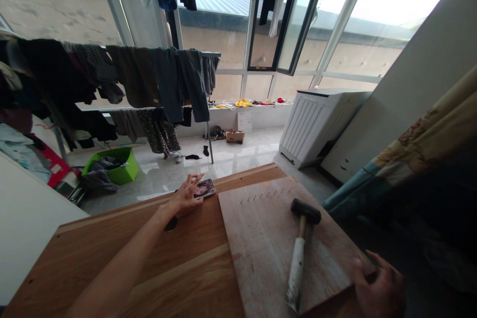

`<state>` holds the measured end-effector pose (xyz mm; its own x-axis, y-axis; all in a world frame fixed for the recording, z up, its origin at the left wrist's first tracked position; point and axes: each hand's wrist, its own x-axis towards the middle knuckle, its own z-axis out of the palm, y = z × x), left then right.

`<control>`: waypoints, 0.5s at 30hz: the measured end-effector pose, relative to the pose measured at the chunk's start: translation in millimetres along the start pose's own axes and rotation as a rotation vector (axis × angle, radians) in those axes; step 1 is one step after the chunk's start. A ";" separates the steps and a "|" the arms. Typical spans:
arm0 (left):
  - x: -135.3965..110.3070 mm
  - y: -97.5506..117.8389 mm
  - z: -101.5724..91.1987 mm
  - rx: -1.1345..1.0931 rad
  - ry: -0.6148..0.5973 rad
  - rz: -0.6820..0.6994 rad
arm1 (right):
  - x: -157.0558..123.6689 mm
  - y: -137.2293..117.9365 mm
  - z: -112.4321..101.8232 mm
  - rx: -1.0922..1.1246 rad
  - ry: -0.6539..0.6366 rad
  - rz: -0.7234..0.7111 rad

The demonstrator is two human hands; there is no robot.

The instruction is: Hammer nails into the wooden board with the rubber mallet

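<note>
My left hand (186, 193) reaches across to the far side of the wooden table, its fingers apart over the left part of a smartphone (205, 189) lying there with a picture on its screen. On the table to the right lies a flat wooden board (257, 238). Several thin nails (264, 195) stand upright in a row near its far edge. A hammer (297, 258) with a black head and a worn white handle rests on the board. My right hand (380, 285) is beside the board's near right corner, slightly blurred, thumb and forefinger apart; no held thing shows.
The table (179, 268) has a dark round hole (170, 224) near my left forearm. Beyond it stand a drying rack with clothes (160, 79), a green basin (124, 171) and a white ribbed cabinet (309, 124). A curtain (402, 144) hangs at the right.
</note>
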<state>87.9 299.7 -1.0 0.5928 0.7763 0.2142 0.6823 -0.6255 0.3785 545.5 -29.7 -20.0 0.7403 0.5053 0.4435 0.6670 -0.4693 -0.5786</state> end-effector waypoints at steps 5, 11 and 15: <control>1.4 -1.9 -3.0 -0.014 -0.025 0.013 | -0.3 2.2 0.3 -0.022 -0.015 -0.003; -18.5 34.0 -8.8 0.113 0.095 0.091 | 1.2 5.8 4.6 -0.034 0.010 -0.016; -55.2 95.7 6.7 0.002 0.014 0.295 | 1.5 10.5 11.0 -0.032 -0.014 -0.003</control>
<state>123.3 196.5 17.3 0.7598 0.5616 0.3276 0.4820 -0.8247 0.2959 552.7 -25.9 -33.0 0.7372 0.5165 0.4355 0.6717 -0.4907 -0.5550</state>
